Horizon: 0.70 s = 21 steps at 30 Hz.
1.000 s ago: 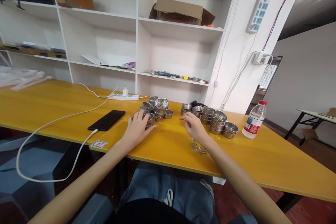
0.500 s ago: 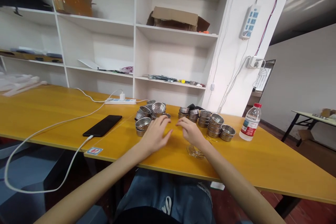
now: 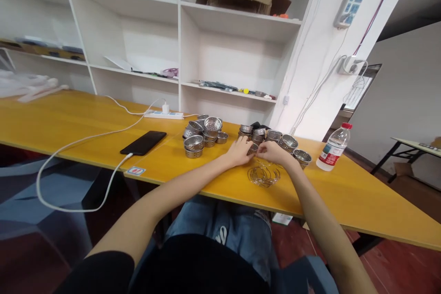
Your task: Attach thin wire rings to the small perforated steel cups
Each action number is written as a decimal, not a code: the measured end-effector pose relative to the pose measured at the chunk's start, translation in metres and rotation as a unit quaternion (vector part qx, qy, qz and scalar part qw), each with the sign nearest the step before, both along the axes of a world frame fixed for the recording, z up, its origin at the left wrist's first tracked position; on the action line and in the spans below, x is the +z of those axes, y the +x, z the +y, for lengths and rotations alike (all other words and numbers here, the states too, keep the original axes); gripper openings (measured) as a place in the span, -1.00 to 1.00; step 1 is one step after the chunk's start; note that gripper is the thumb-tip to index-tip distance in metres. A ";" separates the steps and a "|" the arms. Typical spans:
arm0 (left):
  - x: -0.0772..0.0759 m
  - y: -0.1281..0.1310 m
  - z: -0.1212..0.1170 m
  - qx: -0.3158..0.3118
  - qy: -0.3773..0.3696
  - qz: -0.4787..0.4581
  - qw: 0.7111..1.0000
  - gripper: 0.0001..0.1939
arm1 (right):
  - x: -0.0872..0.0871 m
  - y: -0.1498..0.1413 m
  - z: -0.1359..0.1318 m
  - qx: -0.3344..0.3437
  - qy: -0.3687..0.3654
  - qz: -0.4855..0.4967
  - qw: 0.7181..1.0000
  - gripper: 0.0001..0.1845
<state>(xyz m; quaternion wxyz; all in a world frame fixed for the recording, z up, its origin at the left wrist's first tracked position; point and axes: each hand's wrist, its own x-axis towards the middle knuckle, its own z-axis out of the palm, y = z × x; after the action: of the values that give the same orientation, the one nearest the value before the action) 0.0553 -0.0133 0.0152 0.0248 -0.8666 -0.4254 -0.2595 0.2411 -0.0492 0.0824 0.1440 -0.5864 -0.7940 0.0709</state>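
Observation:
My left hand [image 3: 239, 151] has its fingers curled on the left side of a small perforated steel cup [image 3: 253, 148], just in front of the right-hand stacks. Close on the cup's other side, my right hand [image 3: 271, 152] is closed in a pinch; what lies between its fingertips is too small to make out. A pile of thin wire rings [image 3: 263, 176] lies on the table below the hands. Behind them, partly covered, stand stacked perforated cups [image 3: 289, 142]. To the left is another cluster of such cups [image 3: 212, 126], with a short stack [image 3: 193, 145] at its front.
A black phone [image 3: 144, 143] on a white charging cable lies at left on the yellow table [image 3: 86, 124]. A power strip [image 3: 163, 115] sits at the back. At right stands a red-capped bottle [image 3: 334, 147]. White shelves [image 3: 237, 55] rise behind the table.
My left hand has left the left-hand cups and moved right, to the cup beside my right hand. My right hand has shifted slightly right. The camera view has tilted down.

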 end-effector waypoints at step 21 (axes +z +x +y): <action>-0.003 -0.027 0.026 -0.055 -0.086 -0.082 0.991 -0.56 | -0.003 -0.005 0.001 -0.048 -0.169 -0.074 0.982 -0.87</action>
<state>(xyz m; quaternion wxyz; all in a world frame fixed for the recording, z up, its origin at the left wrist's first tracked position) 0.0284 0.0127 0.0122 -0.0995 -0.8634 -0.3981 -0.2935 0.2362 -0.0486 0.0791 -0.0129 -0.6436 -0.7497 0.1535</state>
